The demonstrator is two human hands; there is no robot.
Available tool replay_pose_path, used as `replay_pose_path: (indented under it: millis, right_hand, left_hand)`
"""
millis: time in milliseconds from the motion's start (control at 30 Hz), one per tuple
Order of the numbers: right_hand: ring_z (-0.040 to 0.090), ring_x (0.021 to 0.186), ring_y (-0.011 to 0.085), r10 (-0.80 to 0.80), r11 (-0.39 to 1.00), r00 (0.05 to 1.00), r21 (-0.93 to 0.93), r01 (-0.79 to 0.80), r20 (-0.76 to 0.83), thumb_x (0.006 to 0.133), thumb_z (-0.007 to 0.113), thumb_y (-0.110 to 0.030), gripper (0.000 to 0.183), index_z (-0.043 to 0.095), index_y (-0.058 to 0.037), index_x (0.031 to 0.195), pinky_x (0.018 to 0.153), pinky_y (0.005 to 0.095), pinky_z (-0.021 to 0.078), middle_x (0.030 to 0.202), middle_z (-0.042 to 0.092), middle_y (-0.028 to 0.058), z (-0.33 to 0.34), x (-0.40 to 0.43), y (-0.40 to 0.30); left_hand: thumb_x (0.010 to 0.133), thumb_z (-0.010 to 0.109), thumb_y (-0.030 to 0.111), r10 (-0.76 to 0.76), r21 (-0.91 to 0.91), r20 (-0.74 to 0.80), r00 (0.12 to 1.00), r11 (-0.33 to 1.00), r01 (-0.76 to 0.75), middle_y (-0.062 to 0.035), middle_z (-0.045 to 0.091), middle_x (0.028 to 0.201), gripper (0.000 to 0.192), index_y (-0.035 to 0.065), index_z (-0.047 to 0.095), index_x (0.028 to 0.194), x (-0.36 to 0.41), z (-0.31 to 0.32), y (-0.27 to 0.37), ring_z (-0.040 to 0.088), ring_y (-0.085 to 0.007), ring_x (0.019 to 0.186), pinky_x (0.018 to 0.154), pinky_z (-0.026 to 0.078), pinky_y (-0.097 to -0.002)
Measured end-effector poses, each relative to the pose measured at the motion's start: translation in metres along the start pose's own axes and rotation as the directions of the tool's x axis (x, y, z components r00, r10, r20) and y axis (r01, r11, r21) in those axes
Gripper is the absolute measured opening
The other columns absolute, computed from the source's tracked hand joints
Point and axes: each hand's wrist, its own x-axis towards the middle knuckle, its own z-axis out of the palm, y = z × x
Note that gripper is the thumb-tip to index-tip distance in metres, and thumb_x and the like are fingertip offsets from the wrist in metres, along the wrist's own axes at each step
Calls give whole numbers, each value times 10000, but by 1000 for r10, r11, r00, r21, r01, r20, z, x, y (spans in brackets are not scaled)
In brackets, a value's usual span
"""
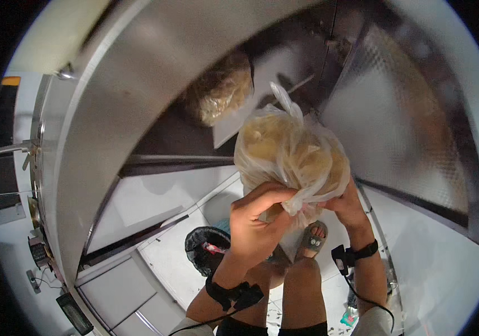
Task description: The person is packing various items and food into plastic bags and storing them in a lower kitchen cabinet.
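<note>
In front of my body is a translucent plastic bag filled with rounded yellowish items, seen only hazily through the film. One twisted handle of the bag sticks up at its far side. My left hand pinches the twisted, knotted plastic at the near edge of the bag between thumb and fingers. Against the near right side of the bag, my right hand grips the plastic, its fingertips partly hidden by the bag. Each wrist wears a black strap with a small device and cable.
Left is a stainless steel counter with a faucet. Beneath it, another plastic-wrapped bundle lies in a dark recess beside a pale panel. A framed textured panel stands right. A black-lined bin sits on the tiled floor.
</note>
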Motion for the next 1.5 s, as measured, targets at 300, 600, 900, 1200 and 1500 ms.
replay_pose_path:
  millis: [300, 600, 900, 1200, 1500]
  right_hand:
    - [508, 1292, 231, -177, 970, 983, 181, 164, 57, 875, 695, -174, 682, 400, -35, 1475, 1107, 376, 407, 1407, 527, 85, 56, 117, -91]
    - [430, 1362, 308, -48, 943, 950, 329, -59, 308, 888, 705, -226, 707, 377, -34, 1484, 1149, 417, 352, 1471, 453, 160, 119, 214, -95]
    - [319, 1436, 417, -270, 949, 879, -44, 311, 394, 818, 795, -310, 952, 257, -5, 1542, 1202, 463, 269, 1522, 355, 276, 137, 253, -64]
    - [243, 1465, 475, -663, 109, 522, -620, 777, 537, 666, 924, -365, 1294, 96, 36, 1576, 1209, 488, 253, 1579, 225, 326, 167, 202, -5]
    - [330, 1410, 493, -617, 76, 650, -789, 610, 444, 735, 851, -344, 1088, 212, 19, 1537, 1154, 496, 354, 1552, 279, 324, 177, 347, 34]
  left_hand:
    - [658, 858, -20, 374, 205, 46, 926, 904, -375, -274, 358, 1552, 920, -40, 426, 1470, 34, -24, 57, 428, -377, 1420, 1145, 377, -490]
    - [698, 816, 21, 344, 246, -113, 932, 919, -309, -262, 386, 1540, 787, -37, 503, 1418, 5, -49, -2, 463, -384, 1392, 1145, 384, -479]
    - [740, 793, 15, 336, 246, -192, 922, 926, -286, -234, 430, 1521, 673, 8, 571, 1376, -24, -58, -60, 518, -366, 1347, 1111, 430, -451]
    - [764, 787, 17, 355, 237, -224, 908, 923, -302, -206, 500, 1462, 569, 8, 626, 1310, -51, -54, -93, 563, -339, 1299, 1094, 448, -443]
    - [765, 784, 55, 288, 253, -236, 928, 940, -227, -183, 516, 1447, 545, 0, 645, 1289, -66, -72, -91, 590, -322, 1254, 1072, 457, -435]
